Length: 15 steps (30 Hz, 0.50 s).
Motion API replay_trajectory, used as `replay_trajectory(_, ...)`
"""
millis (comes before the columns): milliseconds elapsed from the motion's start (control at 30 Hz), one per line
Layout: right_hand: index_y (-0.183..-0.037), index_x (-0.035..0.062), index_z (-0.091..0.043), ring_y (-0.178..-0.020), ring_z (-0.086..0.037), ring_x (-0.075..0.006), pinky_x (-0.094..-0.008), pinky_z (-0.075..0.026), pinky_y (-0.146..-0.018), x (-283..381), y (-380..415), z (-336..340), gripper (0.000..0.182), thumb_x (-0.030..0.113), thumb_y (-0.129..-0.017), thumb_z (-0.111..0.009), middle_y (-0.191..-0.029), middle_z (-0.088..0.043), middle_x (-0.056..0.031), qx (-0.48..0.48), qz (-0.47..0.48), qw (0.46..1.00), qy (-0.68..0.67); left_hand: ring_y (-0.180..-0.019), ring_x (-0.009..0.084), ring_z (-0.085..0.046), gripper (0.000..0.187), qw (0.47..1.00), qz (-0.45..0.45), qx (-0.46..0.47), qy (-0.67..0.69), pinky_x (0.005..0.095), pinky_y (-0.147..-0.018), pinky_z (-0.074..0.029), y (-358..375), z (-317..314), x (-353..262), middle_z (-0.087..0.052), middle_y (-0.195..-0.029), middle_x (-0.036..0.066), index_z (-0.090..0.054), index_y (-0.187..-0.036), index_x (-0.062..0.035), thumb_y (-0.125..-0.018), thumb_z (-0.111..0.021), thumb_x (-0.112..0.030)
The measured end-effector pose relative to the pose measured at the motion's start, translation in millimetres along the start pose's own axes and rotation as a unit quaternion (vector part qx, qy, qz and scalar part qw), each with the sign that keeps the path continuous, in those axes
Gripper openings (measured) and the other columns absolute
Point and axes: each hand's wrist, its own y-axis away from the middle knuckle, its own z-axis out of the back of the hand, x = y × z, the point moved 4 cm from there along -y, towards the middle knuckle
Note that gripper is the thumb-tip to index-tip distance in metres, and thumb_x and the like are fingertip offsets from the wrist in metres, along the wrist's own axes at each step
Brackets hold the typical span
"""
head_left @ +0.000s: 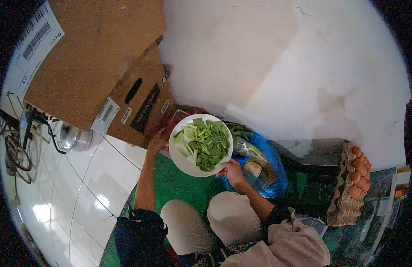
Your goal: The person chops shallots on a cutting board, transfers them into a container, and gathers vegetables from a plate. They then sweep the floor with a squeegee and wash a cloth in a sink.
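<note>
A white plate (pixel 179 163) carrying chopped green leaves and stems (pixel 206 144) is held up over the green floor covering. My right hand (pixel 232 172) grips its lower right rim, fingers closed on the edge. Beyond the left rim, my left hand (pixel 158 139) reaches up beside the cardboard box; its fingers are mostly hidden, and I cannot tell what they hold. Some clear plastic (pixel 179 116) shows just past the plate's upper left edge. Right of the plate lies a blue plastic bag (pixel 279 171) with a pale round item (pixel 252 168) and other produce in it.
A big cardboard box (pixel 99 53) stands at the upper left, against the white wall (pixel 277 53). Egg trays (pixel 337 200) with brown eggs (pixel 359 171) stand at the right. White floor tiles (pixel 94 178), cables (pixel 16 155) and a glass container (pixel 72 135) lie left.
</note>
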Motion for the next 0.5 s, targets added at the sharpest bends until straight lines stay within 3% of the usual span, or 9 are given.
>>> replay_trajectory(33, -0.104, -0.001, -0.055, -0.071, -0.064, -0.023, -0.0352, -0.054, -0.059, -1.7, -2.0, 0.8, 0.025, 0.008, -0.081, -0.052, -0.091, -0.064, -0.0134, 0.005, -0.003, 1.0, 0.003, -0.105, 0.026, -0.056, 0.058, 0.996, 0.093, -0.003, -0.001, 0.0358, -0.09, -0.044, 12.5, 4.9, -14.8, -0.053, -0.122, 0.017, -0.044, -0.13, -0.0097, -0.076, -0.061, -0.02)
replay_trajectory(200, -0.105, -0.0013, -0.054, -0.072, -0.064, -0.0231, -0.0353, -0.055, -0.06, -0.3, -3.7, 1.0, 0.026, 0.008, -0.081, -0.052, -0.091, -0.064, -0.0134, 0.021, 0.003, 1.0, 0.008, -0.1, 0.0263, -0.058, 0.05, 0.979, -0.169, -0.097, 0.064, 0.0371, -0.088, -0.046, -6.3, -13.1, 69.4, -0.055, -0.119, 0.016, -0.047, -0.127, -0.0099, -0.079, -0.058, -0.018)
replay_trajectory(267, -0.106, -0.0009, -0.055, -0.072, -0.064, -0.023, -0.0353, -0.055, -0.061, 0.6, -4.4, 0.2, 0.027, 0.009, -0.081, -0.052, -0.092, -0.064, -0.0131, 0.022, 0.001, 1.0, 0.003, -0.097, 0.0261, -0.06, 0.044, 0.953, -0.254, -0.153, -0.064, 0.0375, -0.085, -0.047, 1.9, -14.1, 71.2, -0.057, -0.116, 0.015, -0.051, -0.123, -0.0089, -0.08, -0.057, -0.017)
replay_trajectory(333, -0.106, -0.0003, -0.055, -0.072, -0.064, -0.023, -0.0353, -0.055, -0.061, 0.9, -3.6, 0.3, 0.028, 0.009, -0.08, -0.053, -0.093, -0.064, -0.0128, 0.019, 0.002, 1.0, 0.0, -0.09, 0.0249, -0.062, 0.036, 0.851, -0.305, -0.231, -0.36, 0.0368, -0.081, -0.048, 18.9, -22.6, 53.2, -0.061, -0.108, 0.015, -0.056, -0.117, -0.0071, -0.082, -0.055, -0.015)
replay_trajectory(400, -0.106, 0.0004, -0.055, -0.073, -0.064, -0.023, -0.0352, -0.055, -0.06, 3.0, -1.8, -2.4, 0.027, 0.008, -0.08, -0.053, -0.094, -0.064, -0.0124, 0.013, 0.004, 1.0, 0.003, -0.084, 0.0218, -0.061, 0.031, 0.966, -0.128, -0.188, -0.127, 0.0347, -0.077, -0.048, 37.2, -20.7, 42.9, -0.063, -0.099, 0.014, -0.059, -0.111, -0.0048, -0.083, -0.055, -0.015)
replay_trajectory(433, -0.105, -0.0005, -0.056, -0.074, -0.064, -0.0237, -0.0354, -0.055, -0.06, 3.4, -1.0, -1.7, 0.027, 0.008, -0.079, -0.053, -0.094, -0.063, -0.013, 0.011, 0.004, 1.0, 0.009, -0.081, 0.0203, -0.061, 0.028, 0.986, -0.035, -0.161, -0.004, 0.0336, -0.074, -0.049, 47.6, -22.9, 38.9, -0.065, -0.094, 0.013, -0.06, -0.108, -0.0037, -0.083, -0.054, -0.014)
replay_trajectory(500, -0.103, -0.0024, -0.056, -0.076, -0.064, -0.025, -0.0358, -0.056, -0.06, 5.5, 1.4, 0.5, 0.027, 0.008, -0.078, -0.054, -0.093, -0.063, -0.014, 0.006, 0.004, 1.0, 0.022, -0.077, 0.0174, -0.06, 0.027, 0.985, 0.002, -0.164, 0.053, 0.032, -0.071, -0.048, 62.0, -26.0, 35.8, -0.066, -0.088, 0.012, -0.061, -0.106, -0.0025, -0.084, -0.053, -0.014)
